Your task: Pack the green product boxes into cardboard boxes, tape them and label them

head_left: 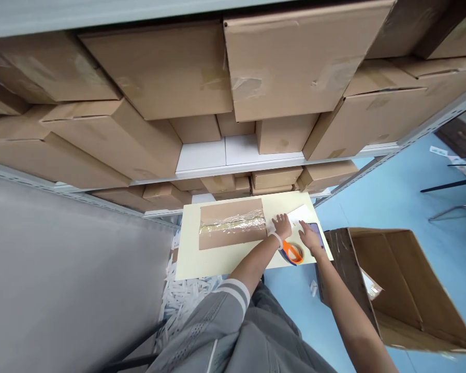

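Note:
My left hand (282, 227) lies at the near-left part of a white sheet (301, 213), palm down with its fingers spread. My right hand (309, 238) is at the sheet's right side, its fingers stretched out and apart. An orange and blue tape dispenser (287, 252) with a tape roll rests just below my left hand. Beside my right hand lies a flat purple-screened thing (316, 231), partly covered, that looks like a phone. Left of my hands a flat cardboard box (229, 241) sits on the pale yellow board (213, 264), shiny clear tape running along its middle.
Stacked cardboard boxes fill the metal shelf (264, 165) beyond the board. To the right, a large open carton (396, 280) stands on the blue floor, a white item (370, 284) inside. Shredded paper (190, 300) covers the floor at left, beside a grey wall (77, 259).

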`<state>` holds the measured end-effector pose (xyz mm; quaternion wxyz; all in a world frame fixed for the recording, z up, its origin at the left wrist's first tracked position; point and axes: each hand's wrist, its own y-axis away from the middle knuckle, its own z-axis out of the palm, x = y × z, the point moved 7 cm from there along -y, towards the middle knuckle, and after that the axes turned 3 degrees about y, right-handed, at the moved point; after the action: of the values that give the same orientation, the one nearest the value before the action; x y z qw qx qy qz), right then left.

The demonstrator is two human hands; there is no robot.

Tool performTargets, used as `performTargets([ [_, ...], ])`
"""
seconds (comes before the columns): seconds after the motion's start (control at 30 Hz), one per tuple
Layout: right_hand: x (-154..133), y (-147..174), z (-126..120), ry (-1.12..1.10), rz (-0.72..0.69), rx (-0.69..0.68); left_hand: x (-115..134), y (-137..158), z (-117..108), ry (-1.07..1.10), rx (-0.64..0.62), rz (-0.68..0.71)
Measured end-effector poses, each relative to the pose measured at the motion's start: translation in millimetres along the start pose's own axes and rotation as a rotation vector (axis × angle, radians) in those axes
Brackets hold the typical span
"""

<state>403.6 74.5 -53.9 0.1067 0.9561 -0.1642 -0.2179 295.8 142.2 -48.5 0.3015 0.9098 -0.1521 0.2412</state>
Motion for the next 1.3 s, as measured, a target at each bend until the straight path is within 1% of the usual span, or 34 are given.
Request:
performTargets([
  [0.13,6,-14,9,0.173,-0.032,-0.115,-11,-19,12,-0.006,0.059,-0.082],
  [0.27,12,-31,24,0.267,-0.054,-0.212,-29,-23,20,-0.066,0.145,-0.125],
  [0.4,13,-49,31,0.297,-0.076,-0.230,-47,-21,21,-0.041,0.199,-0.180],
  [0.47,13,-56,35,0.303,-0.084,-0.248,-53,-21,20,-0.029,0.206,-0.218],
  [0.6,15,-65,47,0.317,-0.042,-0.324,-56,-25,17,-0.019,0.225,-0.265],
  [0.7,16,-67,52,0.307,-0.027,-0.313,-57,-29,14,-0.007,0.245,-0.307],
  [0.8,17,-67,56,0.313,-0.029,-0.300,-57,-33,15,0.028,0.228,-0.339],
  [0.93,17,-68,56,0.349,-0.027,-0.297,-54,-38,18,0.075,0.166,-0.315],
  [1.1,2,-75,55,0.396,-0.030,-0.270,-53,-35,20,0.135,0.098,-0.296],
  [1.23,-7,-77,54,0.416,0.011,-0.311,-50,-30,17,0.186,0.071,-0.301],
  [1.3,-10,-78,51,0.413,0.020,-0.327,-48,-28,14,0.214,0.065,-0.327],
])
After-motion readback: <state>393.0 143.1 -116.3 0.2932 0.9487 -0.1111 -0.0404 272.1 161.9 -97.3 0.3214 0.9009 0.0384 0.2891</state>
